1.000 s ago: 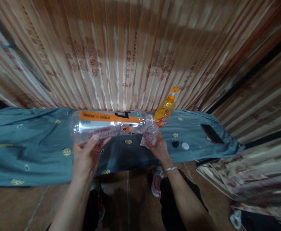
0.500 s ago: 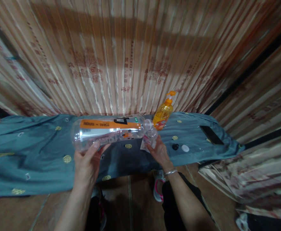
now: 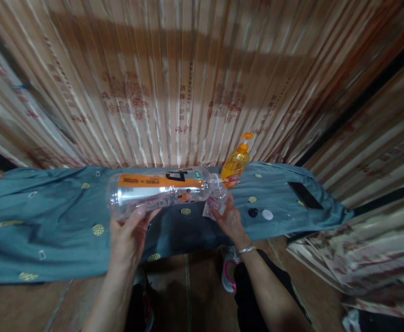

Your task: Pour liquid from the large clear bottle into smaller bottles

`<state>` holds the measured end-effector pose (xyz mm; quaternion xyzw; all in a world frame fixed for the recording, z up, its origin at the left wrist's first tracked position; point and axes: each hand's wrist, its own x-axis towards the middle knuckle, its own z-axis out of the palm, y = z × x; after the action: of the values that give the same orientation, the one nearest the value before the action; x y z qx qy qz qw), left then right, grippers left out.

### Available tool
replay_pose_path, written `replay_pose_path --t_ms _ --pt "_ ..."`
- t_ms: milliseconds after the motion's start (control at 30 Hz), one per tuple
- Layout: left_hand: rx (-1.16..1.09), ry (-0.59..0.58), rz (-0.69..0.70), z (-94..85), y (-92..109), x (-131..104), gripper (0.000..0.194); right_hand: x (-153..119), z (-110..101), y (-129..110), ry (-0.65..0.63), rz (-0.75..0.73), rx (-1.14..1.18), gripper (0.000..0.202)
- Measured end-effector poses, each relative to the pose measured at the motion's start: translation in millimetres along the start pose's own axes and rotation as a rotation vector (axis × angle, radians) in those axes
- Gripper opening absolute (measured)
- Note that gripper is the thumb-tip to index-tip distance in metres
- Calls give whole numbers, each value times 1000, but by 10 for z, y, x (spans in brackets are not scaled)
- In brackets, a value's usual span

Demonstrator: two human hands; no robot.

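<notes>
My left hand (image 3: 129,230) is closed around the base end of a large clear plastic bottle (image 3: 156,190) with an orange and silver label. The bottle lies almost level in the air, its neck toward the right. My right hand (image 3: 231,219) grips a smaller clear plastic bottle (image 3: 219,196) with a pale label, partly hidden by the fingers. The two bottle mouths meet or nearly meet; I cannot tell if they touch. Just behind them stands an orange pump bottle (image 3: 234,167) of yellow liquid.
A blue-green patterned cloth (image 3: 63,207) covers the long bench. To the right lie a black cap (image 3: 253,212), a white cap (image 3: 267,214) and a dark phone (image 3: 304,195). A pleated curtain (image 3: 174,92) hangs behind. My shoe (image 3: 228,269) shows on the tiled floor below.
The whole view has shifted very slightly. Both hands keep their hold, and the two bottles stay mouth to mouth in nearly the same pose.
</notes>
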<state>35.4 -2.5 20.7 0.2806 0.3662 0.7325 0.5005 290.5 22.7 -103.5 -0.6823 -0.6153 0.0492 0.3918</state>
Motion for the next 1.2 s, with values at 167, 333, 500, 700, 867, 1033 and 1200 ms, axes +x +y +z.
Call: replay_pose_path --t_ms 167,333,500,700,867,1033,1200 --pt "-9 -1 13 -14 -18 8 43 -4 16 22 -7 17 22 82" --pt "-18 -3 23 -33 -22 5 39 -8 49 87 7 -14 -8 68" --pt "-6 2 8 -32 -24 0 44 -20 82 132 29 -28 -32 67" --pt "12 -5 7 -4 -16 0 44 -7 19 117 24 -26 24 64" --pt "-11 8 -6 -9 -29 4 46 -7 17 147 45 -61 26 66" --pt "-51 46 -28 5 -24 -3 48 -22 27 139 20 -6 16 67" --pt "-43 60 -41 21 -1 -7 44 -29 15 98 6 38 20 66"
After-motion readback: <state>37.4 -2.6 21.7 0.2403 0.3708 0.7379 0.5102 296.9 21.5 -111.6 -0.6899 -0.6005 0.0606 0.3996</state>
